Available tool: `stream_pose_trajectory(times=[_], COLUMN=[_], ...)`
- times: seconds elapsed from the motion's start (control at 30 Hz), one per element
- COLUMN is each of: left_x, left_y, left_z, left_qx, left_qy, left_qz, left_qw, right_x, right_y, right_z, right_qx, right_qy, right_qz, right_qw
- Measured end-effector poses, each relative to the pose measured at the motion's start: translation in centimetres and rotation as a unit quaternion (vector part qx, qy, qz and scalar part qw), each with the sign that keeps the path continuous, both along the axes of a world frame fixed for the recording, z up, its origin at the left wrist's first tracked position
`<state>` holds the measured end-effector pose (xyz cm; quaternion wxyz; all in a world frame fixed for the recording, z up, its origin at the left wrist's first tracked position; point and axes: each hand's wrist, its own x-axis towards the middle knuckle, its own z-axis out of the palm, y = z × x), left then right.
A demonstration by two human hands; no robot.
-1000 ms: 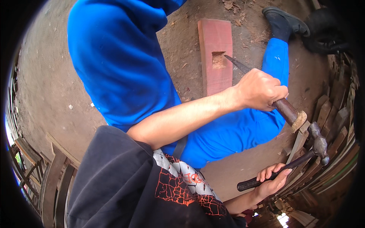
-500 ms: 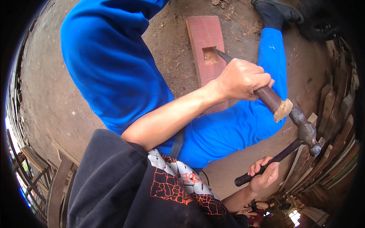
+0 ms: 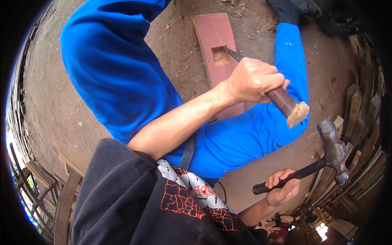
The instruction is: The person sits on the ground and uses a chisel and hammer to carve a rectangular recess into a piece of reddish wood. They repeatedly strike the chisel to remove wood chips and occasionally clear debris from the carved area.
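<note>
1. Board (image 3: 213, 30), one, reddish; laid on the earth floor (image 3: 173, 69) between two legs in blue trousers (image 3: 118, 69); long axis running away from the body; near end hidden by forearm and leg.
2. Recess (image 3: 221, 59), squarish, pale at the bottom; cut into the board's upper face, between its two long edges, short of its far edge.
3. Chisel (image 3: 282, 101), brown handle, dark blade; tip at the recess's far right corner, whether touching or just above cannot be told; long axis slanting from there across the board's right edge to the lower right, ending in a pale, frayed butt (image 3: 298, 114).
4. Left hand (image 3: 254, 79), the nearer to the board; grip clamped round the chisel, butt standing free beyond the fingers.
5. Hammer (image 3: 311, 169), ball-peen, dark shaft; head to the right of the butt and closer to the body, a gap between; flat end nearer the butt, rounded end turned away.
6. Right hand (image 3: 282, 190), well apart from the board; grip wrapped round the hammer's shaft toward its tail end.
7. Timber lengths (image 3: 356, 104), several; along the floor's right side.
</note>
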<state>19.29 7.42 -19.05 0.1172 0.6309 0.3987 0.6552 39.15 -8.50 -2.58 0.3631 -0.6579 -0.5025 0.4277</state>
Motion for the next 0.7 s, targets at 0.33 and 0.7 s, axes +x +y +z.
stream_pose_trajectory(times=[0.33, 0.7], left_x=[0.1, 0.5], left_y=[0.0, 0.4], left_z=[-0.5, -1.0], left_qx=[0.006, 0.013], left_qy=[0.013, 0.011], left_qz=[0.001, 0.023], left_qw=[1.000, 1.000], right_x=[-0.3, -1.3], right_y=[-0.7, 0.6], right_z=[-1.2, -0.5], right_qx=[-0.008, 0.227], right_qy=[-0.068, 0.257], right_qz=[0.073, 0.064], right_qw=[0.995, 0.937])
